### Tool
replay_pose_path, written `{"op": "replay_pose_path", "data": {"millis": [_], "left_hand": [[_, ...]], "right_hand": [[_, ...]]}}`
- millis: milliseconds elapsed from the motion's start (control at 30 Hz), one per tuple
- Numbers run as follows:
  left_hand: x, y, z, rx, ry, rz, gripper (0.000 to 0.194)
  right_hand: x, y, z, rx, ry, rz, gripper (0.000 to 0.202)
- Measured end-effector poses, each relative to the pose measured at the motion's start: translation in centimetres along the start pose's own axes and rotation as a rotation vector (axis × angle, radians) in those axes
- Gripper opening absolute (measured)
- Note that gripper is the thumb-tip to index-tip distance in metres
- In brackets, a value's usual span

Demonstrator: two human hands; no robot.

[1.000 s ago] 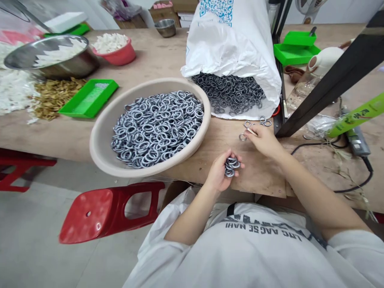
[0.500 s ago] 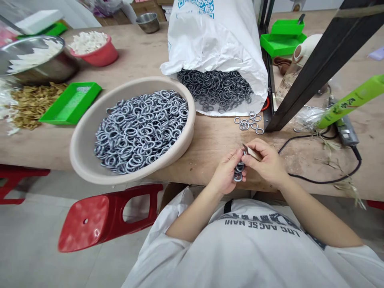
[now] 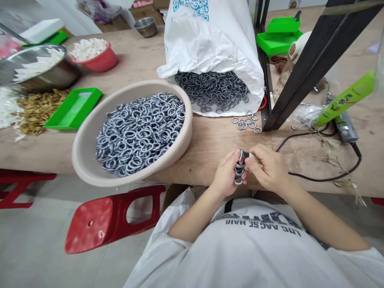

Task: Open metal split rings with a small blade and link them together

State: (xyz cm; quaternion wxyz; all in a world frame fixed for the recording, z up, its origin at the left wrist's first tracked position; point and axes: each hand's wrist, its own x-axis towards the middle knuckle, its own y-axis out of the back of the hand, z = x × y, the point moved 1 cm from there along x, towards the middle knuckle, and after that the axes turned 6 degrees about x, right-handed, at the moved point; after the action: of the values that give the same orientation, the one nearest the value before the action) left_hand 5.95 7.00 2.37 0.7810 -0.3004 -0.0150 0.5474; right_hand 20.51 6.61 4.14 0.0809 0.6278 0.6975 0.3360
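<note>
My left hand [image 3: 224,175] is closed around several grey rings [image 3: 239,172], which show in a short column between thumb and fingers. Close beside it on the right, my right hand [image 3: 269,167] pinches a small knife [image 3: 246,155]. Its dark blade meets the top ring, and most of the handle is hidden by the fingers. Both hands are just above the table's front edge. Left of them stands a beige basin [image 3: 78,154] heaped with similar rings [image 3: 138,136]. Beyond the hands, loose rings [image 3: 248,121] lie near a white sack [image 3: 210,44] that is full of darker rings [image 3: 210,90].
A black metal post [image 3: 318,68] rises right of the sack. Behind my right hand lie a cable [image 3: 300,138] and a green packet [image 3: 345,98]. Far left are a green tray [image 3: 73,108], a red bowl [image 3: 102,62] and a steel bowl [image 3: 57,72]. A red stool [image 3: 90,224] stands below.
My right hand has moved slightly right and turned, so the knife's handle is now mostly covered. More of the top ring shows in my left hand. The view has shifted slightly.
</note>
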Motion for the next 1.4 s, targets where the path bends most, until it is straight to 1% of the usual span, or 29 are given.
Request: {"op": "replay_pose_path", "data": {"millis": [100, 233, 333, 433, 500, 567, 600, 633, 700, 800, 867, 933, 1000, 1067, 1100, 1167, 1233, 1267, 1333, 1400], "left_hand": [[0.0, 0.1, -0.3, -0.009, -0.004, 0.004, 0.038], [0.0, 0.4, -0.2, 0.007, 0.000, 0.032, 0.039], [0.0, 0.6, 0.1, 0.019, -0.002, 0.015, 0.039], [-0.3, 0.9, 0.1, 0.027, -0.006, -0.043, 0.040], [-0.7, 1.0, 0.0, 0.043, 0.002, -0.148, 0.040], [-1.0, 1.1, -0.1, 0.057, 0.011, -0.254, 0.040], [-1.1, 1.3, -0.1, 0.058, 0.007, -0.275, 0.040], [-1.1, 1.5, 0.0, 0.052, 0.000, -0.267, 0.040], [-1.0, 2.2, 0.2, 0.033, -0.019, -0.197, 0.038], [-0.7, 3.5, 0.7, 0.018, -0.022, -0.114, 0.027], [-0.6, 4.5, 1.0, 0.001, -0.011, -0.072, 0.032], [-0.6, 5.5, 1.3, -0.045, 0.001, -0.010, 0.029], [-0.5, 6.3, 1.6, -0.123, 0.025, 0.047, 0.023], [-0.3, 6.8, 1.7, -0.198, 0.055, 0.074, 0.026], [-0.1, 6.9, 1.7, -0.219, 0.062, 0.082, 0.030], [0.3, 6.7, 1.5, -0.205, 0.044, 0.102, 0.036], [0.7, 5.8, 1.1, -0.137, -0.009, 0.121, 0.036], [0.8, 5.2, 0.8, -0.100, -0.037, 0.127, 0.036], [1.0, 3.9, 0.2, -0.049, -0.073, 0.138, 0.038], [1.0, 2.7, -0.4, -0.029, -0.076, 0.145, 0.038]], "right_hand": [[-0.6, 0.2, -0.6, -0.138, 0.038, -0.017, 0.026], [-0.6, 0.2, -1.1, -0.147, 0.072, -0.048, 0.027], [-0.6, 0.1, -1.4, -0.128, 0.081, -0.070, 0.029], [-0.4, 0.0, -1.0, -0.082, 0.049, -0.108, 0.035], [0.4, -0.2, 0.2, -0.048, -0.053, -0.086, 0.040], [2.0, -0.4, 2.0, -0.055, -0.198, -0.011, 0.044], [3.0, -0.5, 2.9, -0.089, -0.246, 0.011, 0.045], [4.2, -0.7, 3.7, -0.150, -0.277, 0.016, 0.044], [6.9, -1.4, 4.9, -0.308, -0.284, 0.015, 0.041], [10.9, -3.0, 5.4, -0.522, -0.229, 0.004, 0.042], [13.1, -4.2, 5.6, -0.624, -0.244, -0.036, 0.042], [14.6, -5.0, 5.9, -0.681, -0.273, -0.071, 0.038], [15.2, -5.2, 6.2, -0.682, -0.273, -0.065, 0.031], [14.7, -4.8, 6.1, -0.585, -0.252, -0.039, 0.027], [14.0, -4.5, 5.8, -0.475, -0.238, -0.035, 0.026], [11.7, -4.0, 4.7, -0.150, -0.210, -0.044, 0.029], [8.5, -3.8, 3.0, 0.205, -0.183, -0.004, 0.030], [6.8, -3.8, 2.1, 0.316, -0.186, 0.071, 0.029], [3.8, -4.3, 0.7, 0.452, -0.209, 0.159, 0.024], [1.7, -4.6, 0.1, 0.498, -0.211, 0.245, 0.022]]}}
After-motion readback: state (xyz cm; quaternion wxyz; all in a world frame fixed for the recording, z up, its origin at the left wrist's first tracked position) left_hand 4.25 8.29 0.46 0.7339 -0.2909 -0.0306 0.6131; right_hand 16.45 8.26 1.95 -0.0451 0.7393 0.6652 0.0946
